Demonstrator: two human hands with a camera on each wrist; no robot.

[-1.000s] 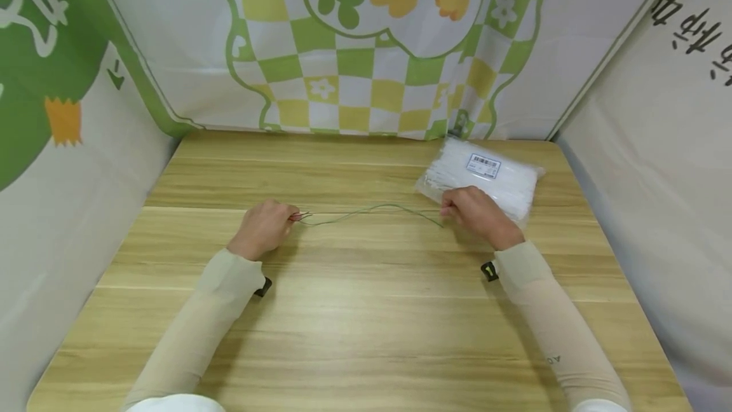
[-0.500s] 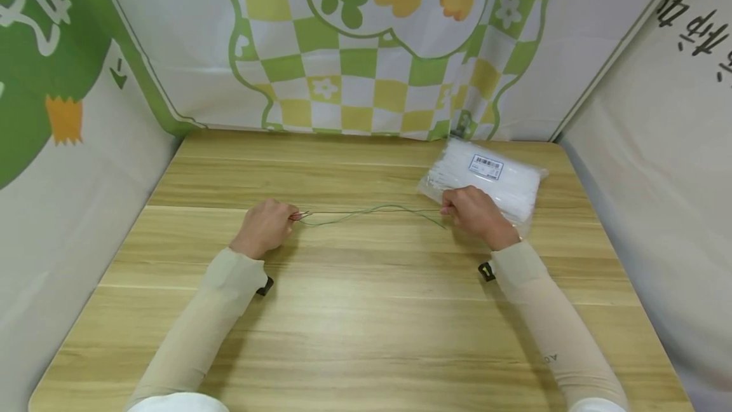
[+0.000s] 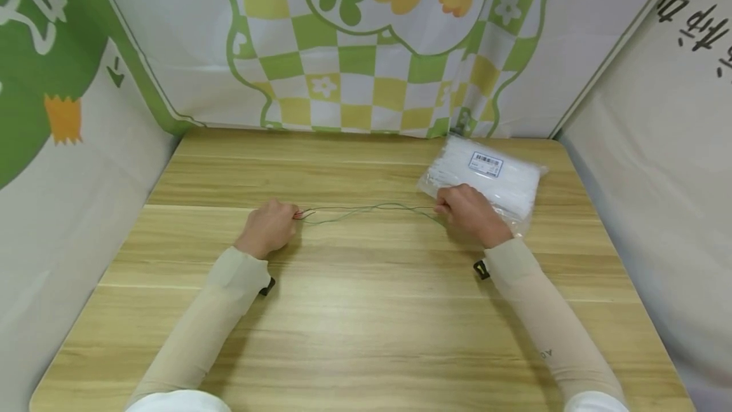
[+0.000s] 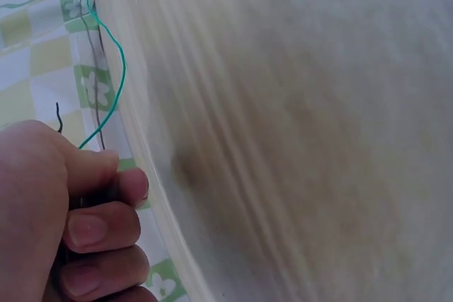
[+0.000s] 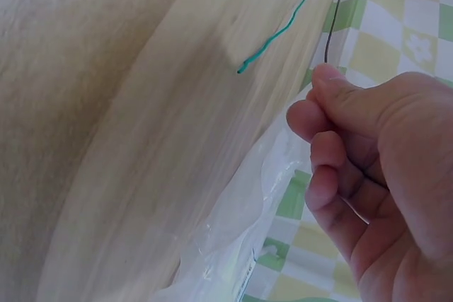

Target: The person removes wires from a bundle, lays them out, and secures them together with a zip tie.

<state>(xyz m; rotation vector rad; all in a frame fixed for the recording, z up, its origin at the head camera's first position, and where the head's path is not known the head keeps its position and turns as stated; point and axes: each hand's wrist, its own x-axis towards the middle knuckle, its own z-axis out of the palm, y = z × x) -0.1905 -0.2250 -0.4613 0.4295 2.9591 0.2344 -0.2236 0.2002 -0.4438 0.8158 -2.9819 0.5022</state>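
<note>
Thin wires (image 3: 366, 210): one green, one dark, w/ red bit at left end. Slack, slightly wavy, strung left–right just above bench mid-area, ends pinched.

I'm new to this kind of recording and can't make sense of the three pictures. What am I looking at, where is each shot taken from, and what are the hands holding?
No machine here: a person works with two bare hands at a wooden table. The wide picture comes from a camera on the person's head, looking down. The other two come from cameras strapped to each wrist, so each shows one hand up close and tilted.

The left hand pinches one end of a bunch of thin wires; a green and a dark one show clearly, with red at the left end. The right hand pinches the dark wire's other end, while the green wire's end hangs free nearby. Behind the right hand lies a clear plastic bag of white items with a barcode label.
</note>
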